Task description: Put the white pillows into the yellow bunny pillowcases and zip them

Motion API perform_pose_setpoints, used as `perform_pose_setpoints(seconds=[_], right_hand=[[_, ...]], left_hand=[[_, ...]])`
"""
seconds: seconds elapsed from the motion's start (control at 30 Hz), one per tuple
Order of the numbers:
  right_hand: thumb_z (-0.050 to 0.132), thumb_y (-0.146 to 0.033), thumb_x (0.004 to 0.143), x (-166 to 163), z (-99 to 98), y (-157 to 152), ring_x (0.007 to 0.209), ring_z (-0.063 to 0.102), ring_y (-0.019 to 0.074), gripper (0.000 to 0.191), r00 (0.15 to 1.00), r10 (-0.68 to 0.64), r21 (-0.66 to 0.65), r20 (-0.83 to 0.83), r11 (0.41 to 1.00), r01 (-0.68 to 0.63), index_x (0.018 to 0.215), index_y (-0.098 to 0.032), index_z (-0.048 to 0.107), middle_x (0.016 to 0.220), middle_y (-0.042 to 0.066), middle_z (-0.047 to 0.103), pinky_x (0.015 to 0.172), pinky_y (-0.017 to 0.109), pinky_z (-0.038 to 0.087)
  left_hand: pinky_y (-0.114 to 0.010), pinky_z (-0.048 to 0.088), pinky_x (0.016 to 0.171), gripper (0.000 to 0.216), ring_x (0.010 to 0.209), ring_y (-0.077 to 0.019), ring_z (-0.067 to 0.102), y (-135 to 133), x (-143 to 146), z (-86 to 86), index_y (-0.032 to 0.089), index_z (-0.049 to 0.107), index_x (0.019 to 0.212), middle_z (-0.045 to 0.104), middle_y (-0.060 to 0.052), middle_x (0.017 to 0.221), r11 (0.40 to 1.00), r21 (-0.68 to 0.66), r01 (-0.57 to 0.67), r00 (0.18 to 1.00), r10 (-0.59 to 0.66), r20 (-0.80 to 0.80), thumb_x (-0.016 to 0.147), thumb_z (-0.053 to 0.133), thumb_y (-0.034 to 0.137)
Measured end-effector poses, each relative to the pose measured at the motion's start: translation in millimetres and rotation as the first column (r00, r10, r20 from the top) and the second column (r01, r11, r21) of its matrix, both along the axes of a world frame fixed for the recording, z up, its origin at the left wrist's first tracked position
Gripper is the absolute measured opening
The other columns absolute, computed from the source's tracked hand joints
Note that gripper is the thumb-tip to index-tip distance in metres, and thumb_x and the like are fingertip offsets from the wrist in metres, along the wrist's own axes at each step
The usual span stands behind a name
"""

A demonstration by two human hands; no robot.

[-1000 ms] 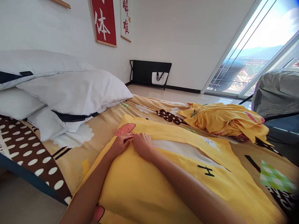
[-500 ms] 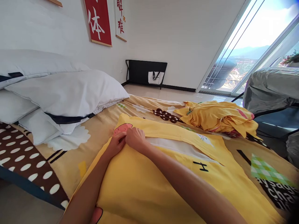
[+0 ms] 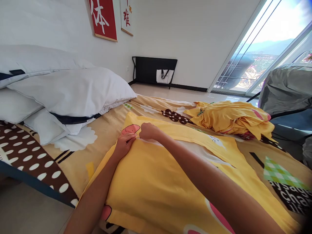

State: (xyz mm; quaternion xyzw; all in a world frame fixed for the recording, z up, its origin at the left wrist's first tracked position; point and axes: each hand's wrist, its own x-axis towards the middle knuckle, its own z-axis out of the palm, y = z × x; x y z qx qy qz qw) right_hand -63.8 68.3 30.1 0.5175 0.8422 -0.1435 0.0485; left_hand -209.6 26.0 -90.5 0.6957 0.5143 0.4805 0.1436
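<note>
A yellow pillowcase point(image 3: 146, 175) with printed pink and white shapes lies spread on the bed, plumped from inside. Along its far side runs a long slit, where white filling or lining point(image 3: 195, 150) shows. My left hand point(image 3: 125, 143) pinches the cloth at the slit's left end, beside a pink printed patch point(image 3: 131, 129). Just right of it, my right hand point(image 3: 149, 131) is closed in a fist over the slit's edge. Whatever its fingers grip is hidden. A small gap separates the two hands.
White pillows point(image 3: 80, 94) are piled on the left of the patterned bedsheet point(image 3: 75, 139). A crumpled yellow cloth point(image 3: 226, 117) lies at the far right of the bed. Beyond stand a black folded frame point(image 3: 148, 71) with a white bag point(image 3: 163, 76), and a grey-covered object point(image 3: 287, 87).
My right hand has moved right and slightly up, away from my left hand. The left hand keeps its pinch at the slit's end. The view has tilted down a little.
</note>
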Motion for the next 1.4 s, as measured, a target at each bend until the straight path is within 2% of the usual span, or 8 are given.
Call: perform_pose_setpoints(seconds=[0.27, 0.47, 0.57, 0.67, 0.77, 0.83, 1.13, 1.4], right_hand=[[0.054, -0.014, 0.071, 52, 4.1, -12, 0.078, 0.063, 0.0217, 0.025, 0.999, -0.051, 0.016, 0.01, 0.999, 0.051, 0.093, -0.011, 0.065, 0.092, 0.015, 0.067, 0.052, 0.024, 0.036], [0.054, -0.013, 0.071, 104, -4.9, -19, 0.067, 0.058, 0.0142, 0.014, 0.991, -0.109, 0.051, -0.08, 0.992, 0.113, 0.08, -0.012, 0.064, 0.084, 0.01, 0.066, 0.049, 0.021, 0.032], [0.052, -0.012, 0.072, 115, -4.8, -24, 0.066, 0.057, 0.013, 0.015, 0.985, -0.121, 0.063, -0.127, 0.99, 0.129, 0.079, -0.012, 0.066, 0.082, 0.009, 0.067, 0.049, 0.02, 0.032], [0.053, -0.011, 0.071, 114, 3.0, -29, 0.07, 0.059, 0.0136, 0.018, 0.98, -0.118, 0.086, -0.163, 0.987, 0.134, 0.081, -0.011, 0.067, 0.084, 0.01, 0.068, 0.051, 0.02, 0.034], [0.055, -0.012, 0.071, 111, 13.8, -30, 0.075, 0.06, 0.0149, 0.02, 0.976, -0.109, 0.122, -0.187, 0.984, 0.133, 0.085, -0.01, 0.069, 0.086, 0.011, 0.069, 0.054, 0.02, 0.035], [0.057, -0.014, 0.071, 110, 19.1, -30, 0.077, 0.06, 0.0158, 0.021, 0.975, -0.101, 0.143, -0.196, 0.981, 0.13, 0.087, -0.01, 0.069, 0.086, 0.011, 0.069, 0.055, 0.02, 0.036], [0.057, -0.02, 0.07, 107, 18.8, -30, 0.077, 0.06, 0.0182, 0.028, 0.966, -0.133, 0.14, -0.221, 0.976, 0.166, 0.093, -0.009, 0.069, 0.089, 0.013, 0.068, 0.051, 0.022, 0.034], [0.056, -0.011, 0.067, 143, 12.7, -38, 0.063, 0.052, 0.0136, 0.018, 0.946, -0.236, 0.111, -0.22, 0.958, 0.265, 0.082, -0.011, 0.067, 0.075, 0.008, 0.062, 0.047, 0.022, 0.028]], left_hand=[[-0.035, 0.049, 0.091, 0.028, 0.097, -0.0212, 0.064, -1, -1, -0.2, 0.018, 0.072, 0.089, 0.072, -0.007, 0.099, 0.998, 0.042, 0.036, 0.998, -0.037, 0.041, 0.088, 0.05, 0.036], [-0.036, 0.05, 0.092, 0.028, 0.098, -0.0222, 0.064, 7, -11, 4.1, 0.02, 0.072, 0.089, 0.072, -0.007, 0.098, 0.992, -0.025, 0.125, 0.983, -0.128, -0.132, 0.087, 0.05, 0.037], [-0.037, 0.051, 0.088, 0.025, 0.097, -0.0239, 0.065, 5, -3, 22.9, 0.021, 0.071, 0.09, 0.072, -0.007, 0.099, 0.982, -0.128, 0.139, 0.933, -0.174, -0.315, 0.085, 0.05, 0.033], [-0.039, 0.049, 0.089, 0.026, 0.104, -0.0268, 0.061, -4, 28, 51.9, 0.02, 0.068, 0.101, 0.068, -0.009, 0.11, 0.989, -0.095, 0.11, 0.861, -0.143, -0.488, 0.082, 0.051, 0.024], [-0.04, 0.045, 0.092, 0.032, 0.11, -0.0264, 0.057, -9, 70, 76.6, 0.018, 0.062, 0.111, 0.063, -0.011, 0.116, 0.985, -0.007, 0.171, 0.833, -0.148, -0.532, 0.084, 0.045, 0.019], [-0.038, 0.047, 0.085, 0.025, 0.098, -0.0242, 0.059, -9, 90, 84.0, 0.017, 0.062, 0.102, 0.066, -0.01, 0.103, 0.979, -0.007, 0.206, 0.842, -0.181, -0.508, 0.087, 0.042, 0.02], [-0.035, 0.042, 0.071, 0.023, 0.079, -0.0226, 0.053, -4, 115, 62.1, 0.021, 0.042, 0.078, 0.055, -0.009, 0.082, 1.0, 0.008, -0.023, 0.93, 0.024, -0.367, 0.094, 0.025, 0.022], [-0.031, 0.036, 0.062, 0.022, 0.065, -0.0189, 0.048, 2, 109, 58.1, 0.024, 0.031, 0.074, 0.049, -0.001, 0.07, 0.998, -0.063, -0.014, 0.922, -0.011, -0.387, 0.095, 0.025, 0.029]])
